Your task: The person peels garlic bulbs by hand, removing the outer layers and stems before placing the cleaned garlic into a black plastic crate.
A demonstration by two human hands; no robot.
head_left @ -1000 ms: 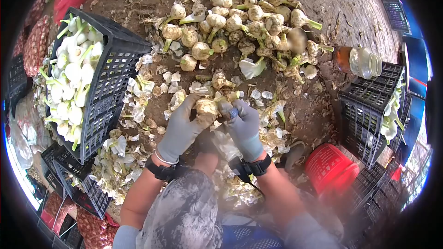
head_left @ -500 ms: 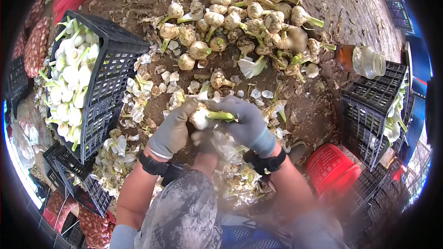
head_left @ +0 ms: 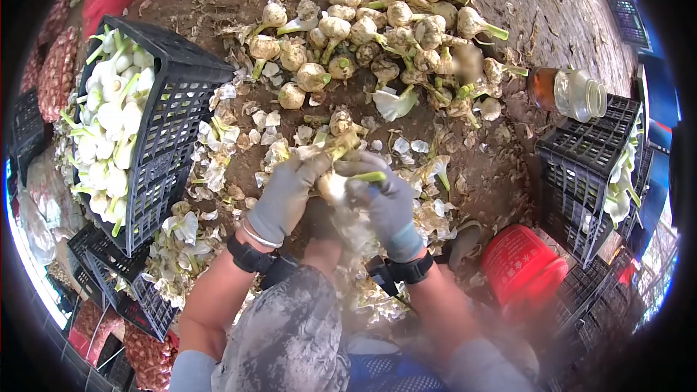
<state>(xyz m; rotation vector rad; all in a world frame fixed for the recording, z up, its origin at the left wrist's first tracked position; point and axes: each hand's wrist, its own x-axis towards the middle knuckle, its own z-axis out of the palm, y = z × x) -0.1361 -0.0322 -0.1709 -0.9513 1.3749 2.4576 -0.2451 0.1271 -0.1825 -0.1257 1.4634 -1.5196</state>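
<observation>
Both hands wear grey gloves and meet in front of me around one garlic bulb (head_left: 332,187). My left hand (head_left: 288,192) is closed at the bulb's left side. Closed on the other side is my right hand (head_left: 388,199), with the cut green stem (head_left: 374,176) pointing right between its fingers. A strip of loose outer skin (head_left: 341,146) stands up above the fingertips. Just beyond it, an unpeeled garlic bulb (head_left: 341,122) lies on the ground. The fingertips partly hide the held bulb.
A heap of unpeeled garlic (head_left: 377,36) lies ahead. On the left, a tilted black crate (head_left: 170,116) holds peeled white bulbs. To the right are a jar (head_left: 570,94), another black crate (head_left: 581,167) and a red bucket (head_left: 519,265). Shed skins (head_left: 181,247) litter the ground.
My hands have come closer together, the left one shifting right and slightly up. A strip of skin now rises from the bulb between the fingers.
</observation>
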